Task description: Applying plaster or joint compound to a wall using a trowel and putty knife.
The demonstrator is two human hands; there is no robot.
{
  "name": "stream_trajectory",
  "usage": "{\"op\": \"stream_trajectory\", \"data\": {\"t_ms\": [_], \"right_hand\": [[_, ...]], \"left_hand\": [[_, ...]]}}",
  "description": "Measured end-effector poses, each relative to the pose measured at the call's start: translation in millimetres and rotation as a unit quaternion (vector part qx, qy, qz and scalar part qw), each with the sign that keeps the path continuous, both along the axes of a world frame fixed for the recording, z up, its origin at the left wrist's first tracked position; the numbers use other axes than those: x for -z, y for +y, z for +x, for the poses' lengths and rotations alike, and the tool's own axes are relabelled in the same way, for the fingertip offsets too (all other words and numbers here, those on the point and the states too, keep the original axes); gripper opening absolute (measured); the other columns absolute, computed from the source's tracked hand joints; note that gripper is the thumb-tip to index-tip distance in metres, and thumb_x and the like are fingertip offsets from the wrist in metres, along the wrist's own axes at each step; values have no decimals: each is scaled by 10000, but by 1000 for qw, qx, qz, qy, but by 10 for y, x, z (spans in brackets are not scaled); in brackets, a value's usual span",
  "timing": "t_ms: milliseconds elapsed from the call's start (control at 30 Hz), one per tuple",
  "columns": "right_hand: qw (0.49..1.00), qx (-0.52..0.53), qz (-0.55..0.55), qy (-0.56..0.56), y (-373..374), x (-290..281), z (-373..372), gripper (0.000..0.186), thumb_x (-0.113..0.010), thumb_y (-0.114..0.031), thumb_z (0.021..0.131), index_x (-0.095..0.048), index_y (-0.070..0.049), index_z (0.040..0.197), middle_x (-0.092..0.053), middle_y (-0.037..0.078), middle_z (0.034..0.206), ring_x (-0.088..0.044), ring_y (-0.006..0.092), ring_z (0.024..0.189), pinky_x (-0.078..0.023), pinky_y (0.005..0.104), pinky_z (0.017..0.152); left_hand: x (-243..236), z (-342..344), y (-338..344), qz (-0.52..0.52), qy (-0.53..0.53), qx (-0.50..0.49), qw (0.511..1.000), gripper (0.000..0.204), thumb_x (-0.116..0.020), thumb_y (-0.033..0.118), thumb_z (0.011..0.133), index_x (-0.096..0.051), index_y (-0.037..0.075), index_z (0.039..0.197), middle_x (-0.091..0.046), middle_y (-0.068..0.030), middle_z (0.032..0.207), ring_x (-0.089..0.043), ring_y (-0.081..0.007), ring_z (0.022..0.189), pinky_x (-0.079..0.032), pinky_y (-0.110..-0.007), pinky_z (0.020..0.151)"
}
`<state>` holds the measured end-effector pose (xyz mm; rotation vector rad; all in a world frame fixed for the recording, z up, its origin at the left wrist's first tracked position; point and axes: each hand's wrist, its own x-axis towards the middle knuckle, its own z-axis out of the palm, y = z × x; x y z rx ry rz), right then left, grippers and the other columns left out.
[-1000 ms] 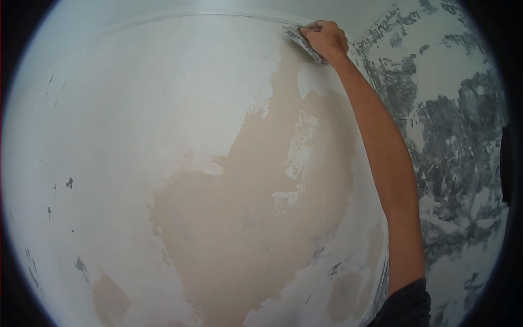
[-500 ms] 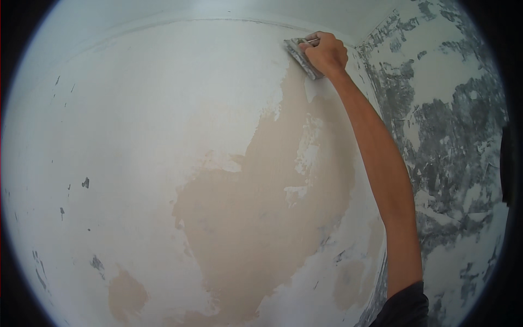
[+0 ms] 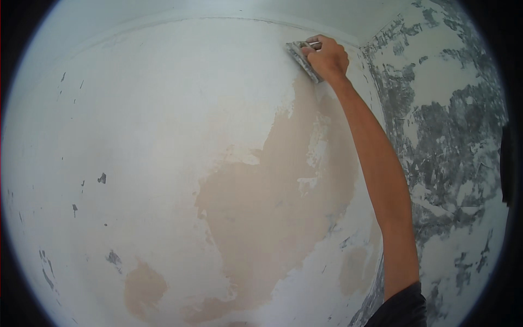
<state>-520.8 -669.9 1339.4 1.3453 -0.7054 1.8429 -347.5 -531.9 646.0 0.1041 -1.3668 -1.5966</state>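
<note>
High on the wall, close under the ceiling and near the right-hand corner, my right hand (image 3: pixel 329 57) is closed round the handle of a plastering trowel (image 3: pixel 303 61). Its flat grey blade, smeared with white, is tilted and lies at the wall face. Below the blade, a large beige patch (image 3: pixel 272 185) with ragged edges runs down the white wall (image 3: pixel 163 109). My right arm reaches up from the lower right, in a dark sleeve. No part of my left hand shows.
To the right, past the corner, stands another wall (image 3: pixel 441 125) mottled grey and white. The pale ceiling (image 3: pixel 305 13) spans the top. A smaller beige patch (image 3: pixel 144 291) and dark chips mark the lower left. A black object (image 3: pixel 506 163) sits at the right rim.
The view has turned a little left, so the wall patches sit further right in it. My right hand and the trowel are slightly lower in the picture, with the grip unchanged.
</note>
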Motion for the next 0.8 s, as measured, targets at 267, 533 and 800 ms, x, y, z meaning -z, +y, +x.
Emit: {"op": "stream_trajectory", "data": {"t_ms": [267, 533, 800], "right_hand": [[980, -177, 26, 86, 264, 452, 279, 286, -756, -228, 833, -727, -129, 1101, -752, 62, 959, -692, 184, 823, -531, 318, 779], [998, -56, 11, -14, 133, 281, -93, 288, -743, -271, 824, -729, -164, 1091, -752, 56, 985, -708, 227, 911, -532, 358, 824], [946, -314, 19, 84, 193, 705, 47, 221, -759, -167, 814, -748, -83, 1018, -734, 114, 867, -688, 176, 814, -522, 291, 763]], "left_hand": [[247, 25, -22, 41, -101, 65, 992, 201, -581, 107, 981, -546, 100, 1178, -544, -31, 1169, -531, -173, 1113, -442, -358, 966], [318, -4, -82, 27, -119, 119, 985, 238, -614, 111, 951, -544, 108, 1178, -539, 5, 1144, -544, -151, 1078, -475, -366, 914], [397, -322, 38, -37, -72, 6, 997, 232, -619, 101, 932, -548, 115, 1152, -543, 8, 1114, -549, -139, 1035, -472, -347, 884]]}}
